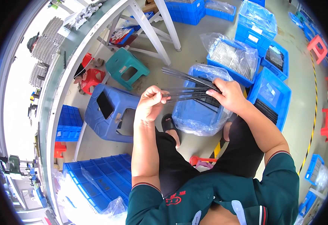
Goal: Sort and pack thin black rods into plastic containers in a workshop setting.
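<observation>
My right hand (227, 94) is closed round one end of a bundle of thin black rods (199, 80), which fans out to the left. Some rods point up and away at the far left, while others run level toward my left hand (149, 102). Its thumb and fingers pinch the ends of a few of these rods. Below the bundle, a blue bin lined with clear plastic (194, 118) stands on the floor between my feet, with more black rods inside. Both hands partly hide the rod ends they hold.
A blue stool (96, 122) with a phone (104, 103) on it is at my left, near a green stool (124, 62). Blue bins of rods (283, 112) stand at the right. A workbench (64, 71) edges the left side; stacked blue crates (104, 176) are beside my left leg.
</observation>
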`<act>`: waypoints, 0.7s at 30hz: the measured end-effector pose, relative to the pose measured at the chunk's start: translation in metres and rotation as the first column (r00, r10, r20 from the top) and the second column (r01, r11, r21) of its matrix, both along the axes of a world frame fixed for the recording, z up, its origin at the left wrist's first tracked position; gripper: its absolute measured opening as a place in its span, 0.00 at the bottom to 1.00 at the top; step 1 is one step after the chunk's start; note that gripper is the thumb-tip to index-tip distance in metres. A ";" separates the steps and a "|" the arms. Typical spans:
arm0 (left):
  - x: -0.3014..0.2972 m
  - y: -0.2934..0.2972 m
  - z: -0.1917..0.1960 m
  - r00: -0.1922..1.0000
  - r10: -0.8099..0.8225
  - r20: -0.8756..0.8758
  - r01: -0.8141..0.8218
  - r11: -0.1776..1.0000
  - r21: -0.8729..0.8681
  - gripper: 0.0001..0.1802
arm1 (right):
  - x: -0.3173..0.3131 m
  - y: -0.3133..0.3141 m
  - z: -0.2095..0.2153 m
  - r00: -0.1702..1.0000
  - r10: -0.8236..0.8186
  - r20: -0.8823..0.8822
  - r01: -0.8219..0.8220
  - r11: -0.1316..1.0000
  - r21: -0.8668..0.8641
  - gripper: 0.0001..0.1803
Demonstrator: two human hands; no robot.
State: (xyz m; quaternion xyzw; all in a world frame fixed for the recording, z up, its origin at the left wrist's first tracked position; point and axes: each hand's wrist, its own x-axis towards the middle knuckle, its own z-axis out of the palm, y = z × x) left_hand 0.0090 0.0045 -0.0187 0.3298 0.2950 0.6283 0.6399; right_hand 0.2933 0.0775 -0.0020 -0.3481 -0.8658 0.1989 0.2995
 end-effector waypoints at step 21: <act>0.006 -0.007 0.017 0.796 0.311 -0.520 -0.357 0.934 0.013 0.06 | -0.006 -0.002 -0.004 0.997 -0.006 0.077 0.007 1.000 -0.017 0.16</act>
